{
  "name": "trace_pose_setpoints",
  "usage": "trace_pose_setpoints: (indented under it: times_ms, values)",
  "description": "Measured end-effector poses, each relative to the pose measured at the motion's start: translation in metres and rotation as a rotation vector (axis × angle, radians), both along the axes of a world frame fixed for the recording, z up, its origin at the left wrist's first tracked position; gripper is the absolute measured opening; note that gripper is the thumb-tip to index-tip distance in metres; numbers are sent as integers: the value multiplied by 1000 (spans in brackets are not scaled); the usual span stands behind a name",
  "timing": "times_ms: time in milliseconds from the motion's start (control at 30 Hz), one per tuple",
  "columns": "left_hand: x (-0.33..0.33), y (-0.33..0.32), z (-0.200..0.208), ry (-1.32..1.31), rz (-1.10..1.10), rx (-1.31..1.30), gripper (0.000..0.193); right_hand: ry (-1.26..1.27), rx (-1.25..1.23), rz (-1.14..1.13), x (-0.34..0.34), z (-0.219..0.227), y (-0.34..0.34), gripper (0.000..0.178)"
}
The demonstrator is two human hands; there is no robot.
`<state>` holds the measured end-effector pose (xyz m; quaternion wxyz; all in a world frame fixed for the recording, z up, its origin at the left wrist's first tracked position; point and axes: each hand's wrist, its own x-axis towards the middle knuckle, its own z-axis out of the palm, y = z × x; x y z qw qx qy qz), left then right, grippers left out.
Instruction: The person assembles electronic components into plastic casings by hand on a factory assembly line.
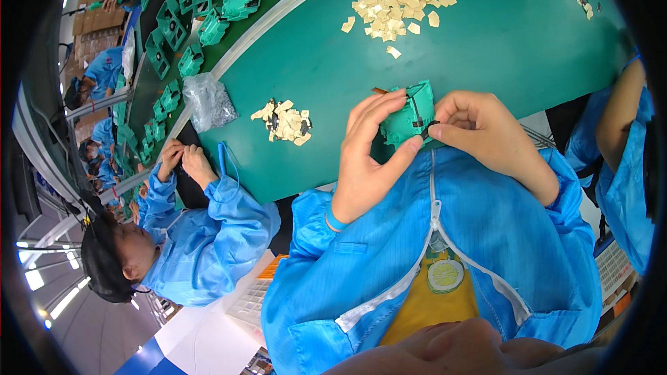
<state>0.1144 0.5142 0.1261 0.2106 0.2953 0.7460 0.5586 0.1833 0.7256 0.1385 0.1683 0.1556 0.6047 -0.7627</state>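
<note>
The green counter (299, 73) spreads beyond the left hand (369, 142), half-curled around the green housing (410, 112), and the right hand (483, 128), fingertips together on a dark piece (433, 127) at the housing's edge. Held between the hands, the housing looks light, stiff and slightly slippery, best gripped by its outer walls; the dark piece seems delicate.

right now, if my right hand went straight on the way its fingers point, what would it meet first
The green case, right in front of your right hand and held by your left hand. Whether the right hand touches it is hard to tell.
</note>
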Motion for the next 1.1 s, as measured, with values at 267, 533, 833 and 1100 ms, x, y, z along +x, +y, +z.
trace_pose_setpoints:
  times_ms: [267, 533, 833, 1100]
  values:
    - [5, 1, 16, -153, 83, -66, 57, 86, 161, -16, 1, 9, -11, 14]
    - [11, 1, 16, -209, 125, -14, 56, 117, 263, 18, 1, 13, -16, 17]
    - [10, 2, 10, -172, 112, -22, 56, 52, 267, 43, -2, 12, -15, 17]
    - [10, 9, 16, -245, 160, 40, 52, 89, 37, -67, -4, -4, -12, 25]
